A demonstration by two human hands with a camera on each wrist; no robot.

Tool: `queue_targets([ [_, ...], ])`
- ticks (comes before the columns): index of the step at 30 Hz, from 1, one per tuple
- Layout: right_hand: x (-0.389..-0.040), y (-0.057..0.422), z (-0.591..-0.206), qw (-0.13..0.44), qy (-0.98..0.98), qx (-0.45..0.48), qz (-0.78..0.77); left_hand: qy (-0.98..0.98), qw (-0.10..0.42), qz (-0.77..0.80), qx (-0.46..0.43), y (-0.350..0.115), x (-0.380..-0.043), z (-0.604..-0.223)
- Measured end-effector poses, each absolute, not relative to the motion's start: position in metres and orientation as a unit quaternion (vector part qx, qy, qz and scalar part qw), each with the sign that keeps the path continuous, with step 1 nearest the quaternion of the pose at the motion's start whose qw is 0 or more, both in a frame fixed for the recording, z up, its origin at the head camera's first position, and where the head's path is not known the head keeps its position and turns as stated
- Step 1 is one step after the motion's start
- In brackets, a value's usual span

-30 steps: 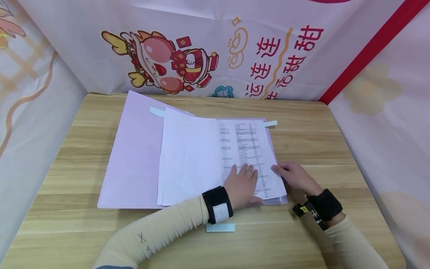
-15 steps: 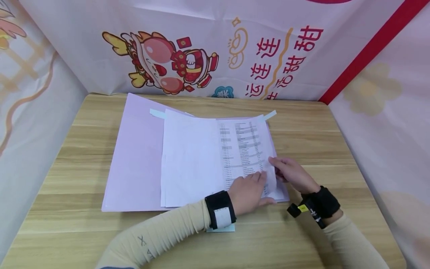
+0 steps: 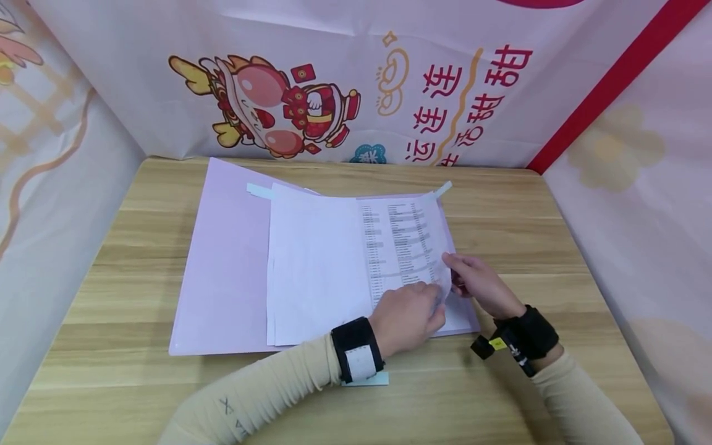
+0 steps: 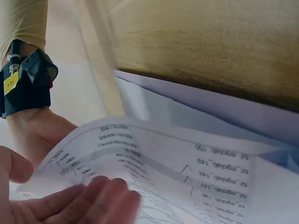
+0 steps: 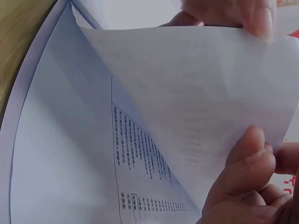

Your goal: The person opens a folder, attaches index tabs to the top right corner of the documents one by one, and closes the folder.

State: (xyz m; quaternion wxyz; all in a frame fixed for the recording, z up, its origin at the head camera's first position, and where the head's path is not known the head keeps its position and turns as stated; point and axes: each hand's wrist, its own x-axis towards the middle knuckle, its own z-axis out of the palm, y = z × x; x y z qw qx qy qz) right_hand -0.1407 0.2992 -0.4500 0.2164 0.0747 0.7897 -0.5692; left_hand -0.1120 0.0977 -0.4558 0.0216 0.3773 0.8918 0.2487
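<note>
On the tabletop (image 3: 517, 247), a pale blue strip (image 3: 381, 380), almost wholly seen a second ago, is now partly covered by the left wristband (image 3: 356, 337). The left hand (image 3: 405, 316), laid flat with fingers spread a second ago, is now curled at the sheet's lower right edge; whether the paper is pinched there cannot be told. A yellow label (image 3: 497, 343) is worn at the right wrist, its print too small to read. By the right hand (image 3: 485, 285), the edge of the sheet (image 3: 397, 238) is pinched between thumb and fingers. That edge, flat earlier, has been lifted and bent inward, and its blue tab (image 3: 443, 189) tilted more steeply. The sheet lies in the open lilac folder (image 3: 222, 266); "egolab", "150" and "149" can be made out upside down. Beyond, 连连 and 甜甜 are printed in red on a cloth (image 3: 345, 37).
</note>
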Motion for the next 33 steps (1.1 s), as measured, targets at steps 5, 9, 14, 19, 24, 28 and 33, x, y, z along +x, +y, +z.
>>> queue_targets([
  [5,-0.14,0.295,-0.449,0.218,0.78,0.067,-0.582,0.884,0.012,0.302,0.357,0.093,-0.116,-0.452],
  [9,-0.141,0.293,-0.449,0.21,0.778,0.053,-0.59,0.889,0.022,0.317,0.33,0.086,-0.119,-0.448],
  [14,-0.145,0.293,-0.446,0.2,0.781,0.035,-0.59,0.894,0.047,0.33,0.3,0.074,-0.124,-0.44],
  [19,-0.153,0.291,-0.444,0.189,0.779,0.029,-0.597,0.893,0.05,0.35,0.279,0.057,-0.125,-0.432],
  [24,-0.163,0.284,-0.444,0.189,0.784,0.051,-0.589,0.896,0.029,0.363,0.252,0.029,-0.119,-0.425],
  [28,-0.169,0.278,-0.443,0.193,0.796,0.059,-0.57,0.905,0.013,0.366,0.216,0.005,-0.112,-0.419],
  [33,-0.178,0.266,-0.443,0.197,0.809,0.047,-0.552,0.913,0.013,0.36,0.192,-0.017,-0.104,-0.412],
])
